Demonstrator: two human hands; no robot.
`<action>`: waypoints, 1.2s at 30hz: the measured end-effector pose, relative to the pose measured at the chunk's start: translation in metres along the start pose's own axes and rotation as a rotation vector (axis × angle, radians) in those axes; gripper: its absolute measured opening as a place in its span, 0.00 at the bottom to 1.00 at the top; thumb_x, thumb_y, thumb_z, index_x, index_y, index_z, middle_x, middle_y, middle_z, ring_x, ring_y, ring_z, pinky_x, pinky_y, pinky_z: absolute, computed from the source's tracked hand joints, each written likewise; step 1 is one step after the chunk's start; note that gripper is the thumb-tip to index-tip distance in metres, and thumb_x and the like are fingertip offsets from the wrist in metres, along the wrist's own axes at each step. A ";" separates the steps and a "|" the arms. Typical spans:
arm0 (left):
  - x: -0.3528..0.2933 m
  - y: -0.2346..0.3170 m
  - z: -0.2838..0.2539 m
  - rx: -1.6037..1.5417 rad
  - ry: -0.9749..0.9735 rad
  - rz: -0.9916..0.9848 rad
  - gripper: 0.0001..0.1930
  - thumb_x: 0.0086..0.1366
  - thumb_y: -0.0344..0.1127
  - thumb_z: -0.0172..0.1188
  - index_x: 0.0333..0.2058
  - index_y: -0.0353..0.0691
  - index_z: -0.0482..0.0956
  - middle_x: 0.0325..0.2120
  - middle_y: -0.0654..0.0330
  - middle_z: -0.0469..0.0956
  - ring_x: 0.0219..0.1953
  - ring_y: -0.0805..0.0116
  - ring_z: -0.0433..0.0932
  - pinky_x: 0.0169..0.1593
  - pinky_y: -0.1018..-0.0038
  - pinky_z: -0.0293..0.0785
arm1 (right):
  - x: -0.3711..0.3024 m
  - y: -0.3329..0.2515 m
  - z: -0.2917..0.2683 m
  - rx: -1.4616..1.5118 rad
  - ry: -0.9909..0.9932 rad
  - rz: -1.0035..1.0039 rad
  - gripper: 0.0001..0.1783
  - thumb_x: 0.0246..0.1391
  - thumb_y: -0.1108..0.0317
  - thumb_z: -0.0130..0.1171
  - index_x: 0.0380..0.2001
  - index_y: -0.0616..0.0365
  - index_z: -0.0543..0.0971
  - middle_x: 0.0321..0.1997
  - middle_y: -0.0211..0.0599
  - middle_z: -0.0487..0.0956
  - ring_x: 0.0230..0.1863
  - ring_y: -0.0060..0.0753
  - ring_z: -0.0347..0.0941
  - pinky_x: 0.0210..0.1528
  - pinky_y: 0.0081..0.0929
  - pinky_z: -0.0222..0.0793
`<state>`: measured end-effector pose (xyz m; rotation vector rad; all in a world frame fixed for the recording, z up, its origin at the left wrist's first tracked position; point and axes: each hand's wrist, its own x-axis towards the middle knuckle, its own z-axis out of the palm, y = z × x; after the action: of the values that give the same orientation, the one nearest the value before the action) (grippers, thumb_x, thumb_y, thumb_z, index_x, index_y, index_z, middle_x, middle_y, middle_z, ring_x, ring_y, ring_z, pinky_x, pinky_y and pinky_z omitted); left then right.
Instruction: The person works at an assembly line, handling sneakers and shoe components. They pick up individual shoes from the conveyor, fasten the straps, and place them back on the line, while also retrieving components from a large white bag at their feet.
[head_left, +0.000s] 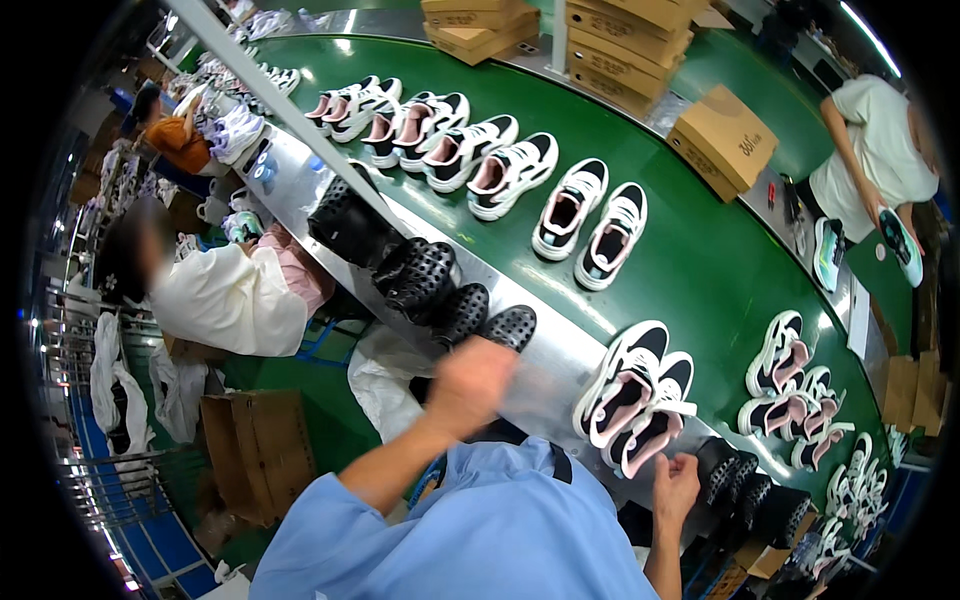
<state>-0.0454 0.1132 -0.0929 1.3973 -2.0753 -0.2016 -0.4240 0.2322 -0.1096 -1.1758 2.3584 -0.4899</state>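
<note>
My left hand (472, 385), smeared by motion, is over the near end of a row of black shoe-shaped forms dotted with holes. The nearest form (512, 326) shows just beyond its knuckles; the fingers and anything in them cannot be made out. A pair of white-and-black sneakers with pink lining stands in front of me, one sneaker (625, 375) left of the other sneaker (660, 415). Beside the right sneaker's near end is my right hand (677, 488), its fingers half curled and apart, with nothing visible between them.
More sneakers (515, 175) stand in a line on the green conveyor belt (480, 260), behind a metal ledge (555, 385). Black forms (735, 480) also lie at my right. A slanted metal post (290, 115) crosses the left side. A co-worker (870, 140) handles a sneaker across the belt.
</note>
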 end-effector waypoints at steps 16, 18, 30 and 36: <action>-0.045 -0.224 -0.064 0.303 0.135 -0.558 0.21 0.58 0.38 0.75 0.48 0.34 0.83 0.45 0.50 0.80 0.47 0.46 0.80 0.50 0.58 0.77 | -0.053 -0.058 0.046 0.193 -0.174 -0.127 0.11 0.62 0.69 0.67 0.33 0.68 0.79 0.23 0.36 0.80 0.24 0.22 0.73 0.30 0.26 0.71; -0.038 -0.181 -0.095 0.292 0.278 -0.549 0.19 0.58 0.36 0.75 0.46 0.34 0.83 0.43 0.52 0.80 0.42 0.50 0.80 0.46 0.61 0.77 | -0.058 -0.074 0.041 0.193 -0.160 -0.154 0.11 0.62 0.68 0.66 0.34 0.67 0.79 0.24 0.35 0.80 0.25 0.23 0.74 0.30 0.25 0.71; 0.013 0.064 -0.010 -0.562 -0.167 0.113 0.24 0.55 0.37 0.77 0.48 0.36 0.81 0.43 0.49 0.79 0.43 0.47 0.79 0.45 0.60 0.79 | -0.030 -0.138 0.042 1.415 -0.681 0.352 0.23 0.64 0.68 0.62 0.60 0.58 0.71 0.52 0.33 0.81 0.50 0.29 0.80 0.54 0.34 0.78; 0.043 0.101 0.080 -0.990 -0.550 -0.262 0.17 0.61 0.34 0.71 0.48 0.38 0.83 0.46 0.54 0.81 0.52 0.60 0.80 0.58 0.67 0.74 | -0.041 -0.086 0.020 1.055 -0.762 0.282 0.33 0.65 0.54 0.63 0.64 0.65 0.70 0.49 0.38 0.81 0.48 0.28 0.78 0.52 0.34 0.75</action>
<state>-0.1804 0.1017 -0.0936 0.9975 -1.6950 -1.6174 -0.3355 0.2148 -0.0734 -0.3876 1.2438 -0.8376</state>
